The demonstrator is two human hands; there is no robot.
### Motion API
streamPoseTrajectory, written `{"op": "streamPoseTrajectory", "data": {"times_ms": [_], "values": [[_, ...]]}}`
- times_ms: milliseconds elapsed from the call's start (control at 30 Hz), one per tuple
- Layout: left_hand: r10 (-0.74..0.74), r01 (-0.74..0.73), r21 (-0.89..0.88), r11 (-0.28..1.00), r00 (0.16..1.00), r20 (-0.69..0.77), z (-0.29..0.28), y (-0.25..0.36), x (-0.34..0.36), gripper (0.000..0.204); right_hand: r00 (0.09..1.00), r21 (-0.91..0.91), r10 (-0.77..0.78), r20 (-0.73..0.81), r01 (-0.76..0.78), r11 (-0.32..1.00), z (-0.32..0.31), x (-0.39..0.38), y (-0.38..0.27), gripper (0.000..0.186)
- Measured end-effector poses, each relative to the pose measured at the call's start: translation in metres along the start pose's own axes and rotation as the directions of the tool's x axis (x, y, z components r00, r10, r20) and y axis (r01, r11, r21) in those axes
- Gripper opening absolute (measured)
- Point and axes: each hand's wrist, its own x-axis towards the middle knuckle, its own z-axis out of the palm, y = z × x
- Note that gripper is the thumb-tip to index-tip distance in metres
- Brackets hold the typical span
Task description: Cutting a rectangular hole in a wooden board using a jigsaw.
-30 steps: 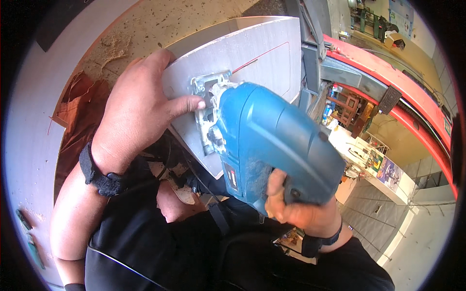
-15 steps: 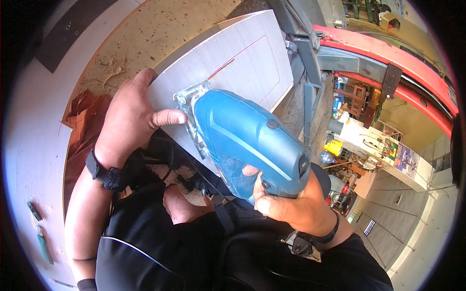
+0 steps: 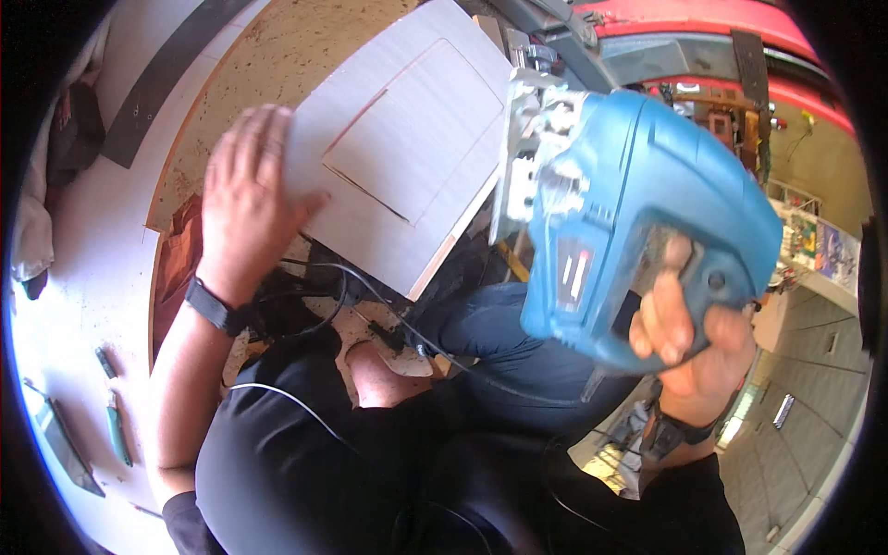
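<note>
A blue jigsaw (image 3: 666, 176) is in my right hand (image 3: 689, 324), with my fingers wrapped through its handle. It is raised to the right of a pale wooden panel (image 3: 388, 157), its metal base plate turned toward the panel. On the panel's face is a drawn rectangle with rounded corners. Dark narrow slits run along two of its sides. My left hand (image 3: 245, 190) lies at the panel's left edge, fingers stretched out and thumb near the face. The jigsaw's black cord (image 3: 462, 365) trails over my lap.
Rust-coloured cloth (image 3: 180, 268) lies beside my left wrist. On the white surface at left are green-handled tools (image 3: 116, 430) and a dark strip (image 3: 166, 83). Sawdust speckles the brown board (image 3: 254, 69) behind the panel. A red metal beam (image 3: 684, 18) crosses the far right.
The jigsaw has come off the panel, moving right and up in my right hand. My left hand has loosened into stretched fingers. The panel has shifted left, and a second slit now shows.
</note>
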Motion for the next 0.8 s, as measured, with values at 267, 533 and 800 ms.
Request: {"op": "streamPoseTrajectory", "data": {"times_ms": [267,533,800], "values": [[-0.091,0.063,0.089,0.994,0.927,0.363,-0.041,0.041,0.018,0.104,0.990,0.183,-0.085,-0.110,0.104,0.978,-0.074,0.013,0.039,0.051],[0.019,-0.057,0.179,0.982,0.978,0.209,-0.033,0.039,0.019,0.111,0.999,0.312,0.021,-0.043,-0.006,0.950,-0.110,-0.002,0.044,0.051],[-0.341,0.530,-0.145,0.835,0.707,0.620,-0.007,-0.017,0.110,0.097,0.996,0.293,0.016,-0.091,0.011,0.956,-0.123,-0.007,0.038,0.061]]}}
